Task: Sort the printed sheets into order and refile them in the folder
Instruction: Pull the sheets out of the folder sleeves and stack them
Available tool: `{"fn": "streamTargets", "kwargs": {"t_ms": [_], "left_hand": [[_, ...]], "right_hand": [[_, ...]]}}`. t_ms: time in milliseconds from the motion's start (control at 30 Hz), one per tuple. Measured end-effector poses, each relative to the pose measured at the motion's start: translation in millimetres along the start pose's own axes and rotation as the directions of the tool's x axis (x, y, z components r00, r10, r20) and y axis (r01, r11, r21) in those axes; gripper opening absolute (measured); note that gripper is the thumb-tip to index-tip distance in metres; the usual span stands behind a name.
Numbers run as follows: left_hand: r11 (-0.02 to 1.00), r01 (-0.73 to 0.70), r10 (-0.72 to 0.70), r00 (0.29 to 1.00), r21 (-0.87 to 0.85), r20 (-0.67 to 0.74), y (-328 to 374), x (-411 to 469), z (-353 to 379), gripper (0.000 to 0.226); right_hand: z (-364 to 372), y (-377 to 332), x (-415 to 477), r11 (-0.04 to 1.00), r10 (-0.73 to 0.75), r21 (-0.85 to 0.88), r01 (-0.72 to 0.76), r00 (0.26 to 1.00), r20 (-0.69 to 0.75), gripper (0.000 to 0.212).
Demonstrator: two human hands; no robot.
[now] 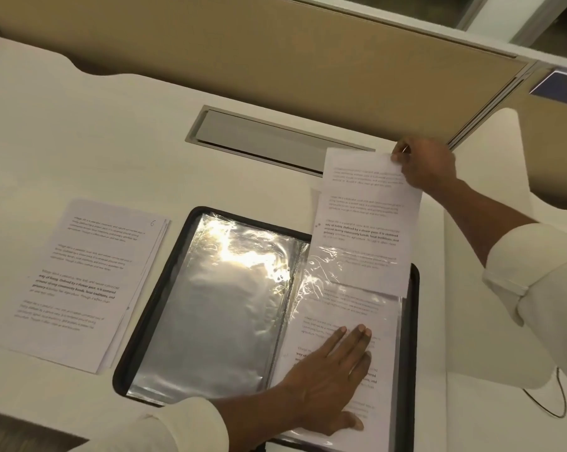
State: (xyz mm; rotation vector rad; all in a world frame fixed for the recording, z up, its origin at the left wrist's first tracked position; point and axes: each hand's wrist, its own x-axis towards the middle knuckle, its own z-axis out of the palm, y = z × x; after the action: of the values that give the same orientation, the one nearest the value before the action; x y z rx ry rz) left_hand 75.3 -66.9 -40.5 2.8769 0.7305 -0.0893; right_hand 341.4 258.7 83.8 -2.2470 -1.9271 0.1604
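1. Head cam, only view there was. The surface was a plain white desk [80, 125] with a grey cable hatch [269, 138] set into it at the far side. A tan partition [275, 44] ran along behind that.
2. Off to the far right was a dark blue sign [562, 86], too cropped to read. A thin dark cable [556, 402] looped at the near right.
3. The black folder [414, 321] lay open at the near middle of the desk. Its clear sleeve [217, 305] on the left page glared hard under the room light.
4. The left hand [327, 380] lay flat on the right-hand page, fingers straight and spread, pressing down and not gripping anything.
5. The right hand [428, 168] reached to the far side and pinched the top corner of one printed sheet [363, 223] between thumb and fingers. That sheet's near end sat under the plastic of the right-hand sleeve, and the rest stuck out past the folder's far edge.
6. A stack of sheets [83, 282] sat on the desk just left of the folder, apart from it. The top one had a handwritten 6 in its corner.
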Motion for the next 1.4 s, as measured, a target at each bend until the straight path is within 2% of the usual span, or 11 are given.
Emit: {"fn": "streamTargets", "kwargs": {"t_ms": [233,400,567,700,800,900,1000,1100,1167,1233,1400], "left_hand": [[0.999,-0.003,0.004,1.000,-0.039,0.016,-0.3,1.3,4.0,0.111],[0.997,-0.013,0.013,1.000,-0.073,0.003,-1.5,3.3,5.2,0.108],[0.949,0.021,-0.028,0.999,-0.316,-0.019,-8.1,7.6,-4.9,0.084],[0.912,0.038,-0.039,0.999,-0.410,0.006,-14.7,7.4,-16.0,0.070],[0.848,0.172,-0.206,0.978,-0.501,-0.014,-19.8,1.7,-34.0,0.057],[0.719,0.371,-0.507,0.858,-0.587,-0.079,-33.6,-6.5,-50.9,0.045],[0.531,0.431,-0.764,0.616,-0.730,-0.192,-61.4,-21.5,-64.4,0.054],[0.395,0.424,-0.887,0.407,-0.815,-0.218,-101.8,-45.3,-80.7,0.080],[0.302,0.392,-0.930,0.323,-0.869,-0.178,-128.0,-65.5,-99.5,0.093],[0.221,0.373,-0.947,0.303,-0.901,-0.107,-149.5,-88.6,-116.5,0.097],[0.103,0.386,-0.892,0.443,-0.917,0.087,-187.8,-152.2,-138.7,0.064]], "right_hand": [[-30.9,-2.1,16.6,0.999,-0.004,0.038,0.010,0.987,-0.158,0.009],[-50.5,-6.5,10.9,0.984,-0.054,0.150,0.099,0.959,-0.277,0.010],[-67.1,-16.1,-8.5,0.951,-0.134,0.209,0.229,0.912,-0.388,0.012],[-80.8,-29.4,-30.3,0.926,-0.195,0.205,0.318,0.864,-0.464,0.014],[-95.1,-42.3,-47.7,0.902,-0.221,0.217,0.373,0.832,-0.509,0.015],[-111.8,-57.6,-67.2,0.875,-0.242,0.258,0.409,0.832,-0.499,0.015],[-125.4,-74.7,-87.0,0.845,-0.287,0.306,0.438,0.855,-0.432,0.013],[-131.8,-93.8,-100.1,0.808,-0.349,0.354,0.470,0.867,-0.355,0.009],[-131.8,-108.1,-105.4,0.787,-0.391,0.370,0.494,0.863,-0.321,0.008],[-125.7,-124.6,-110.7,0.771,-0.408,0.409,0.489,0.871,-0.272,0.006],[-84.6,-173.0,-115.5,0.671,-0.405,0.617,0.410,0.901,-0.158,0.006]]}}
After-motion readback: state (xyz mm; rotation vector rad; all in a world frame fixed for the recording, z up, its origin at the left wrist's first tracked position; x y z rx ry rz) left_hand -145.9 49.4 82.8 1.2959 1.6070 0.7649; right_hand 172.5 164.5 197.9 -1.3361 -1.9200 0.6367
